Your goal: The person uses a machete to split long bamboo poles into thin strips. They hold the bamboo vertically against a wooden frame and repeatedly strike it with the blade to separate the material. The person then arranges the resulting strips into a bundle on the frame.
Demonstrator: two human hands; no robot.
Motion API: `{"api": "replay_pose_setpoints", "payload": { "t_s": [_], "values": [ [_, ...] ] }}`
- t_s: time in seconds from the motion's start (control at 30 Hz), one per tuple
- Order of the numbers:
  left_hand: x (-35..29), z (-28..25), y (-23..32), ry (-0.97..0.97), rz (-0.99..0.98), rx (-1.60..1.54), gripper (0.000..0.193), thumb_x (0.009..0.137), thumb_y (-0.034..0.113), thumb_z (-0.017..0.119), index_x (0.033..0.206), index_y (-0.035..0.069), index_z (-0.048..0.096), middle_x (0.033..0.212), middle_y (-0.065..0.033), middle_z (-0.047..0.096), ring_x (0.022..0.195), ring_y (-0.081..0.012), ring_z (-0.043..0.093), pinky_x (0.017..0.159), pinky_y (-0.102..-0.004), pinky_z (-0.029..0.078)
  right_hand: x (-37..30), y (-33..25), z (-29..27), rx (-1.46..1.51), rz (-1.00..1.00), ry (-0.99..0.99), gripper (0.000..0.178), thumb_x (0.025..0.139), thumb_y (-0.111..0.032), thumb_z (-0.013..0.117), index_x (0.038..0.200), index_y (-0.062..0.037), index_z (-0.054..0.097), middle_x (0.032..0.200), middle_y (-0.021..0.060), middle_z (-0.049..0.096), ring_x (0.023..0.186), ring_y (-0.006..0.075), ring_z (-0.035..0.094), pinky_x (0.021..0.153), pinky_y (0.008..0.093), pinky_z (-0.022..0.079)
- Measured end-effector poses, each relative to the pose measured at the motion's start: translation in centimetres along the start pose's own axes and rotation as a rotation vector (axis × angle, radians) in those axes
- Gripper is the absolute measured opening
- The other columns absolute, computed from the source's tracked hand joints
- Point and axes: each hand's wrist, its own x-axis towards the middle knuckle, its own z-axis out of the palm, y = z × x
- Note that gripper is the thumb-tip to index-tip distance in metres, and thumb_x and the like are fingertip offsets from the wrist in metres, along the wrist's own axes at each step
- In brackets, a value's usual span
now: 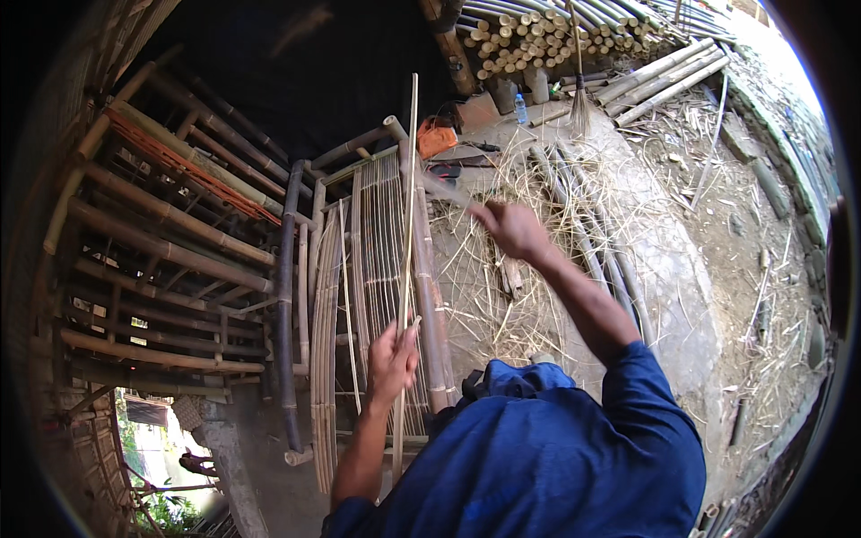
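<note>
My left hand [393, 363] is closed around a long, pale bamboo strip [410, 215]. The strip stretches away from me, past the far end of a slatted bamboo bench [368, 206]. My right hand [513, 231] is raised to the right of the strip, its fingers wrapped round the handle of a knife [444, 190]. Motion smears the knife's blade, which points up and left toward the strip; whether the two touch I cannot tell. Most of the handle is hidden in my fist.
Bamboo shavings [502, 314] litter the concrete floor, around several dark poles [583, 224]. An orange bag [437, 137] lies beyond the bench, with a water bottle [520, 108] and a broom [579, 112] farther right. Cut bamboo [538, 45] is stacked behind. A bamboo frame [179, 215] stands left.
</note>
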Motion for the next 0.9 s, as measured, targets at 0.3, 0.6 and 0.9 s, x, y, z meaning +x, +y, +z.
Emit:
{"api": "replay_pose_setpoints", "payload": {
  "t_s": [0.3, 0.6, 0.9],
  "values": [
    [3.5, 2.6, 1.6, -0.098, 0.061, -0.055, 0.076, 0.093, 0.025, 0.071, 0.149, -0.007, 0.031, 0.076, -0.0035, 0.065, 0.040, -0.0008, 0.041, 0.035, -0.0187, 0.033, -5.3, -1.2, 6.9, -0.067, -0.107, 0.183, 0.065, 0.094, -0.069, 0.043, 0.090, -0.0068, 0.061, 0.063, 0.0156, 0.064, 0.058, 0.0376, 0.066, 0.052, 0.0474, 0.051],
    [-0.8, 1.2, 2.5, -0.235, 0.123, -0.051, 0.071, 0.094, 0.009, 0.060, 0.151, -0.010, 0.021, 0.063, 0.0027, 0.055, 0.041, -0.0018, 0.043, 0.036, -0.0188, 0.035, -2.2, 0.2, 2.9, -0.141, -0.110, 0.053, 0.068, 0.094, -0.069, 0.040, 0.095, -0.0057, 0.065, 0.085, 0.0192, 0.069, 0.073, 0.0362, 0.069, 0.062, 0.0497, 0.052],
    [-11.7, -4.2, 1.0, -0.262, 0.049, 0.124, 0.067, 0.094, 0.014, 0.061, 0.149, -0.009, 0.031, 0.063, 0.0034, 0.050, 0.049, -0.0048, 0.044, 0.046, -0.0230, 0.036, 6.9, 6.3, -8.5, -0.143, 0.205, 0.389, 0.072, 0.095, -0.071, 0.037, 0.097, -0.0049, 0.067, 0.081, 0.0213, 0.069, 0.077, 0.0371, 0.069, 0.068, 0.0504, 0.052]
  ]
}}
